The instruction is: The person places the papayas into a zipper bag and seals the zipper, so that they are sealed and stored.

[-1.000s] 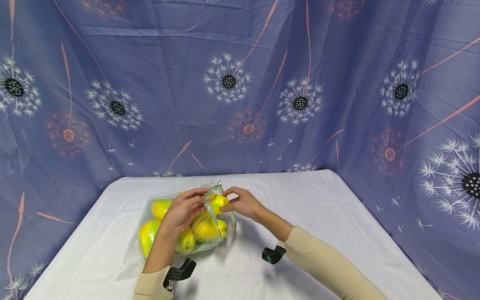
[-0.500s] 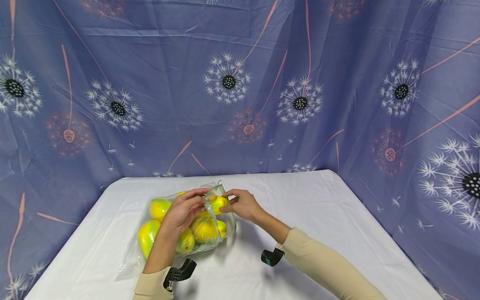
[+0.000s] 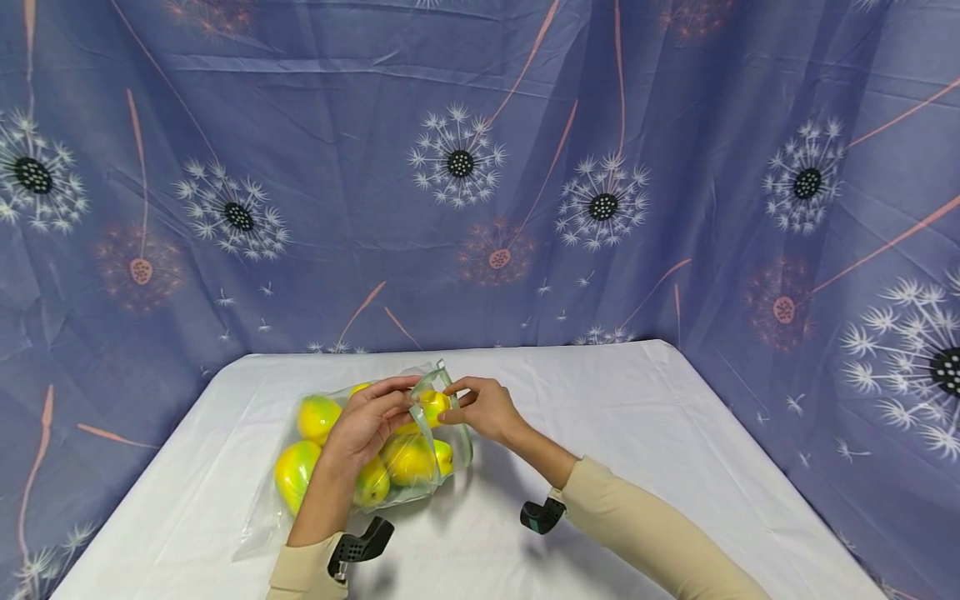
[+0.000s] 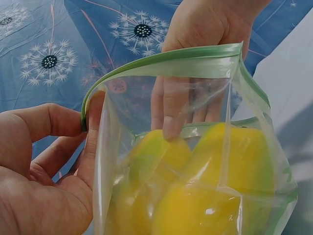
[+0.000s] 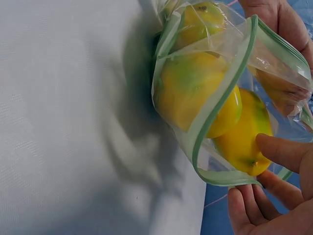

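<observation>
A clear zip bag (image 3: 258,529) with a green zip edge (image 4: 166,58) lies on its side, holding several yellow-green mangoes (image 3: 297,471). My left hand (image 3: 363,425) pinches the rim of its mouth between thumb and fingers, and the mouth gapes toward the right. At that mouth, my right hand (image 3: 486,410) has its thumb and index finger on either side of the end of one mango (image 5: 244,137). In the right wrist view its other fingers curl below the green rim (image 5: 220,100). My left forearm hides some of the fruit in the head view.
A white cloth covers the table (image 3: 600,417). Behind it and at both sides hangs a blue curtain (image 3: 337,208) with dandelion prints. Black wrist cameras (image 3: 543,512) sit at both beige sleeves (image 3: 652,525).
My right hand and forearm shift slightly left, and the mango at the mouth moves a little deeper into the bag. The mangoes at the far left edge slightly left. My left hand stays put.
</observation>
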`<state>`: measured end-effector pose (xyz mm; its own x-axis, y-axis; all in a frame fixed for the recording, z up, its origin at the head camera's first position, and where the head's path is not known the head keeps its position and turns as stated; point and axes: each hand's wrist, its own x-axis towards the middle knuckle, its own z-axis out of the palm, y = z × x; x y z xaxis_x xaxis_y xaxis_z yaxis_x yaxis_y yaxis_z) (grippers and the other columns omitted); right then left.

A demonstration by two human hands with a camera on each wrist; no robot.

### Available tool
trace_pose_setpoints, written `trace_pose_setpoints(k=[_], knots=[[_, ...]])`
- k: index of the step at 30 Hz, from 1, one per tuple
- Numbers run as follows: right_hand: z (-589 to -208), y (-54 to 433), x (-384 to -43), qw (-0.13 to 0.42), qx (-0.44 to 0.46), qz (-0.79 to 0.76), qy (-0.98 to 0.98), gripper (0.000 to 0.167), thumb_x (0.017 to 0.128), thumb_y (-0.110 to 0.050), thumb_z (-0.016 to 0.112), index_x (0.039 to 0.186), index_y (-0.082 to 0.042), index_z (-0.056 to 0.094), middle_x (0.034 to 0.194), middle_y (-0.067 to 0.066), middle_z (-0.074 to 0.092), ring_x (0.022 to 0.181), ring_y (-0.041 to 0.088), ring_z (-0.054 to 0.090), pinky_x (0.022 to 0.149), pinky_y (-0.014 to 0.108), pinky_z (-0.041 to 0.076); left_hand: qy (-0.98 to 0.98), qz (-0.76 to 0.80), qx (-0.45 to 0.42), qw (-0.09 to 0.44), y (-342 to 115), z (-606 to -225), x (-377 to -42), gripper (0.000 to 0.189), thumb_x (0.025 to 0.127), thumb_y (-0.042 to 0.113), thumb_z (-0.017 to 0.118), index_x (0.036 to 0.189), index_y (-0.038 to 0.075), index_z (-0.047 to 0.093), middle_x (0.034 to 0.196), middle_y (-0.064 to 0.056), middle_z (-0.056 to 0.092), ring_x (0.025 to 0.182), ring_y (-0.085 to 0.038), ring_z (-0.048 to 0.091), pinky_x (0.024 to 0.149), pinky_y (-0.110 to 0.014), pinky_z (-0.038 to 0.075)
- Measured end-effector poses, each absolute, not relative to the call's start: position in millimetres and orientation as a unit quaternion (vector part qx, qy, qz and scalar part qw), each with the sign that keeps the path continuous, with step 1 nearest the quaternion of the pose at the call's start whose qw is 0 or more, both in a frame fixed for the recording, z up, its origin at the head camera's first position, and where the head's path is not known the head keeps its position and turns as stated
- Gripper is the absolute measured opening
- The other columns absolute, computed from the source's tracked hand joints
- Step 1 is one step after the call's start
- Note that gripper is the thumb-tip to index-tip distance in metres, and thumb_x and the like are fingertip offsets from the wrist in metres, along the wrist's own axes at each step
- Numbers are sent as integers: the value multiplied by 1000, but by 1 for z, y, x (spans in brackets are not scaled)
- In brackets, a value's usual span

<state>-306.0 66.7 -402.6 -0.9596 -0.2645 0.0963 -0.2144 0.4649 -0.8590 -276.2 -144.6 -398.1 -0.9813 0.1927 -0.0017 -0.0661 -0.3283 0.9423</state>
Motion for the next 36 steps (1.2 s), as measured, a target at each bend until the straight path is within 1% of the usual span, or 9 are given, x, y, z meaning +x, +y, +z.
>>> trace_pose_setpoints(k=[3,6,13,20,28,34,36], knots=[[-403,68,-307,25,-144,-494,857,38,73,-18,90,109,-14,79,87,5,75,77,12,67,65,25,56,574,813,55,81,-144,-398,-276,33,97,-4,56,129,-3,66,106,-2,70,89,-14,70,82,-26,61],[-404,70,-308,31,-147,-494,856,36,74,-14,88,109,-14,80,88,5,74,79,12,66,66,25,56,576,811,53,80,-144,-398,-276,34,97,-4,57,130,-4,65,107,-3,70,89,-14,70,82,-26,61],[-405,69,-310,41,-147,-495,855,34,76,-4,84,108,-14,81,92,11,75,78,13,64,65,25,56,585,806,49,79,-144,-399,-276,37,98,-4,55,134,-6,61,112,-7,68,90,-14,69,81,-26,61],[-407,69,-310,29,-156,-490,857,35,74,6,75,102,-13,83,82,4,72,72,13,61,60,24,52,586,805,46,77,-142,-398,-276,39,97,-4,56,136,-8,59,105,-4,68,84,-12,66,77,-23,60],[-410,69,-313,35,-151,-485,861,39,74,6,72,105,-14,82,83,7,70,69,13,55,56,23,45,584,807,42,77,-142,-397,-275,33,97,-3,57,129,-1,66,102,-2,68,81,-11,65,75,-22,59],[-409,68,-311,37,-151,-485,860,35,76,4,73,104,-14,82,81,7,68,67,13,53,55,23,44,583,808,41,75,-142,-396,-275,34,97,-4,56,130,-2,65,101,0,67,80,-10,64,74,-21,59],[-408,68,-310,37,-153,-483,862,34,77,2,74,105,-15,82,82,5,68,68,14,54,56,23,45,583,808,40,74,-143,-396,-275,33,97,-4,56,129,-2,66,100,0,67,79,-10,64,74,-21,59]])
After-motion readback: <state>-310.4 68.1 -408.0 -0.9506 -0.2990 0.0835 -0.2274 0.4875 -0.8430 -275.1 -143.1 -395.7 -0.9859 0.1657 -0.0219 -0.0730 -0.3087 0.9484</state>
